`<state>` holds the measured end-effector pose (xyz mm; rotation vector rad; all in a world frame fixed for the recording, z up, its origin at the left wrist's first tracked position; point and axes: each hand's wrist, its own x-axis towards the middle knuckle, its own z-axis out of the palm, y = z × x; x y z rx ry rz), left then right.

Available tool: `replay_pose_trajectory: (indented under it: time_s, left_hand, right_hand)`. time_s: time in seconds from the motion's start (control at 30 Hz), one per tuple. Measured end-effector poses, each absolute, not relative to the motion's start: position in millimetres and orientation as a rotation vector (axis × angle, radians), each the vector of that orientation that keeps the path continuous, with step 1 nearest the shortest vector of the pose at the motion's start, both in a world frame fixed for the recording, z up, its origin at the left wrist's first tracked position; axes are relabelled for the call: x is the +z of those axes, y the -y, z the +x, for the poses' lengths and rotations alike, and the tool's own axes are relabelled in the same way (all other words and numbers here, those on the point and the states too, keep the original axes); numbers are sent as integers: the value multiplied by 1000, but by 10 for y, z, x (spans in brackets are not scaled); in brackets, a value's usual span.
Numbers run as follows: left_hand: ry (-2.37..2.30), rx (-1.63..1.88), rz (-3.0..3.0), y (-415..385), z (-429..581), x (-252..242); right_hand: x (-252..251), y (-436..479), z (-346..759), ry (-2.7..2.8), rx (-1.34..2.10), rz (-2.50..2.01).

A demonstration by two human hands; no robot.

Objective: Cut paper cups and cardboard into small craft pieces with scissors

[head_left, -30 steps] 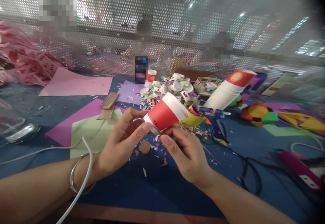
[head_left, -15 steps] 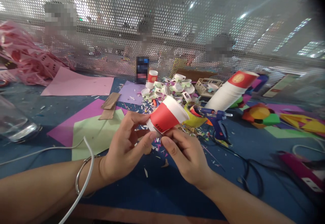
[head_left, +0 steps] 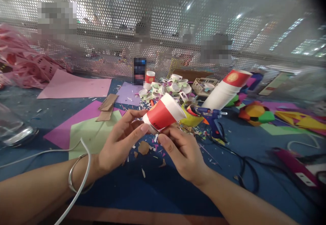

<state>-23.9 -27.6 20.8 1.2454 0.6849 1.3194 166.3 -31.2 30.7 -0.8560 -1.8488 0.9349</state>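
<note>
A red and white paper cup (head_left: 164,113) lies tilted in the air in front of me, its wider end toward the upper right. My left hand (head_left: 122,140) grips its narrow base end between thumb and fingers. Beneath the cup, my right hand (head_left: 182,150) is closed in a pinch close to the base. A thin dark edge shows at its fingertips, too small to name. Below the hands lies a brown scrap (head_left: 143,148) among paper bits on the blue table (head_left: 152,187).
Behind the cup is a heap of cut cup pieces (head_left: 175,87). A leaning stack of cups (head_left: 221,90) and a blue glue gun (head_left: 212,116) are on the right. Coloured paper sheets (head_left: 89,136) lie left, near a clear glass (head_left: 15,126). A white cable (head_left: 85,177) crosses my left wrist.
The view has shifted slightly, so the table things sit further left. My left fingers have shifted on the cup's base. The brown scrap below the hands now shows.
</note>
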Motion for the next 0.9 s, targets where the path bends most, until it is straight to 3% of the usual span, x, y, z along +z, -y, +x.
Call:
replay_pose_trajectory:
  time_s: [0.9]
  left_hand:
    - [-715,1320,1173,272,-193,128]
  right_hand:
    - [290,277,1667,1856,960,-912]
